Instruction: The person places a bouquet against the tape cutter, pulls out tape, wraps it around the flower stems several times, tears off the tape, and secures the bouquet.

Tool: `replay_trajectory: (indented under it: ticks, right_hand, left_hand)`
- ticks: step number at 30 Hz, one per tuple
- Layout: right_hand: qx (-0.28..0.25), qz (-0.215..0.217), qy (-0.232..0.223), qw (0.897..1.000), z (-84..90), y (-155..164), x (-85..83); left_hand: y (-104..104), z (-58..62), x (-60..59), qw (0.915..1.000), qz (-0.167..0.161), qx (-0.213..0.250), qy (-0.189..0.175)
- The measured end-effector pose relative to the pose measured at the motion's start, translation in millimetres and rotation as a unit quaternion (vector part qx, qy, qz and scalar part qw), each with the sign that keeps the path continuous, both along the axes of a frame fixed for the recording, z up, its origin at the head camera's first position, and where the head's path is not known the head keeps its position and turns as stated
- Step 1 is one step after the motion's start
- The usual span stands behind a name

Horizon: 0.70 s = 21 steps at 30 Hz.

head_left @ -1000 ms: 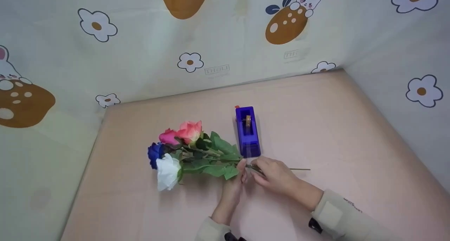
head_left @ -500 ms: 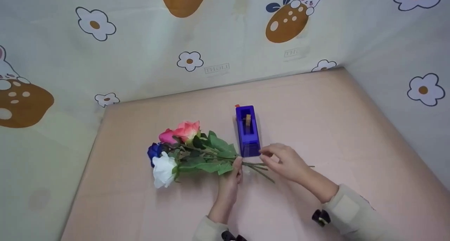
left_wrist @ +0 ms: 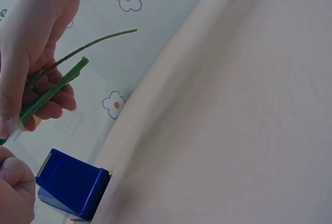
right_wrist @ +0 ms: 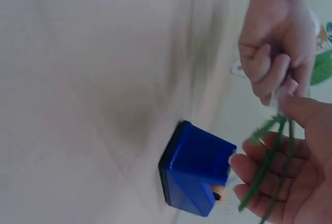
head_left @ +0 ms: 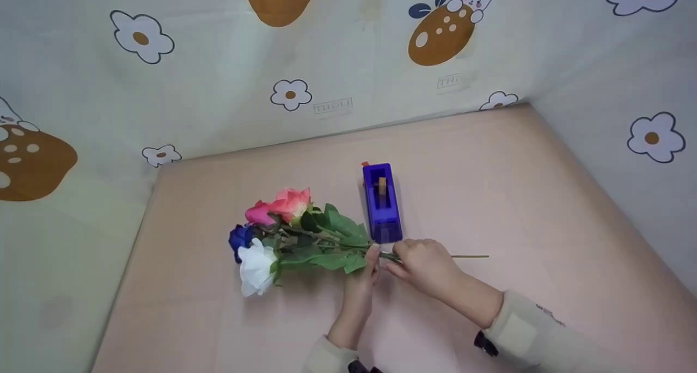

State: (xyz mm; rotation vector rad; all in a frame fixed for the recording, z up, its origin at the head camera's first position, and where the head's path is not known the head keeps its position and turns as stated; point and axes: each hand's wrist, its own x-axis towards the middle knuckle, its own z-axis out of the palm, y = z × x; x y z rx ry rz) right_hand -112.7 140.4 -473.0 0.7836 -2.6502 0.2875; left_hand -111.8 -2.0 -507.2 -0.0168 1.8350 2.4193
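Artificial roses with thin green stems (head_left: 305,237), in pink, blue and white, lie on the pink surface (head_left: 517,199), just beside the blue plastic tape dispenser (head_left: 383,201). Left hand (head_left: 364,272) and right hand (head_left: 422,264) both pinch the stems. Judged light, springy, slippery; hold below the leaves. Dispenser contains a tape roll.

Just beyond my fingers stands a blue tape dispenser (head_left: 383,201) on the pink tabletop (head_left: 517,199), its roll showing through the top. Past it and off to both sides of my hands hangs a pale cloth backdrop (head_left: 348,68) printed with white flowers, brown mushrooms and a rabbit.
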Motion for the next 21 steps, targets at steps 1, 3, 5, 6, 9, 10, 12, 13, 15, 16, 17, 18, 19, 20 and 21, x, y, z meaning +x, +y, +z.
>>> replay_trajectory:
  ticks: [1,3,5,6,9,10,12,13,15,16,17,18,19,20,21]
  right_hand:
    - [0.008,-0.001,0.016,1.000,-1.6,-1.8,-0.7]
    - [0.025,-0.002,0.048,0.999,-4.8,-4.4,-2.3]
    - [0.040,-0.005,0.085,0.996,-8.4,-5.9,-4.0]
    - [0.045,-0.006,0.103,0.994,-10.4,-6.2,-4.8]
    - [0.056,-0.013,0.156,0.986,-16.8,-6.8,-6.6]
    - [0.060,-0.016,0.173,0.983,-19.1,-6.8,-7.2]
    - [0.064,-0.022,0.200,0.977,-22.9,-6.9,-8.3]
    - [0.065,-0.026,0.210,0.975,-24.1,-7.1,-8.7]
    - [0.067,-0.036,0.223,0.972,-26.3,-7.5,-9.7]
    - [0.066,-0.041,0.228,0.971,-27.2,-7.8,-10.2]
    - [0.064,-0.044,0.232,0.970,-28.0,-8.1,-10.7]
    - [0.062,-0.048,0.236,0.969,-28.6,-8.5,-11.3]
    - [0.059,-0.051,0.239,0.968,-29.2,-9.0,-12.0]
    - [0.056,-0.053,0.242,0.967,-30.2,-9.4,-12.9]
    - [0.050,-0.054,0.241,0.968,-30.8,-9.8,-13.3]
  left_hand:
    - [0.9,0.5,0.2,1.0000,0.004,0.000,-0.003]
    - [2.8,1.1,0.2,0.9998,0.016,-0.003,-0.012]
    - [3.9,2.0,0.4,0.9993,0.031,-0.012,-0.019]
    - [4.3,2.5,0.9,0.9990,0.037,-0.018,-0.017]
    - [5.6,3.3,1.7,0.9986,0.042,-0.030,-0.012]
    - [5.9,3.8,2.1,0.9985,0.041,-0.034,-0.012]
    - [6.7,4.7,3.1,0.9984,0.037,-0.041,-0.013]
    - [7.4,5.2,3.2,0.9982,0.037,-0.045,-0.017]
    - [9.1,5.7,4.1,0.9977,0.038,-0.052,-0.022]
    - [10.1,5.9,4.5,0.9976,0.039,-0.052,-0.023]
    - [11.1,5.9,4.7,0.9974,0.041,-0.052,-0.025]
    - [12.1,5.7,4.8,0.9974,0.044,-0.051,-0.026]
    - [13.0,5.5,4.8,0.9974,0.047,-0.049,-0.026]
    - [13.7,5.2,4.7,0.9974,0.049,-0.047,-0.026]
    - [14.0,4.9,4.6,0.9974,0.050,-0.045,-0.024]
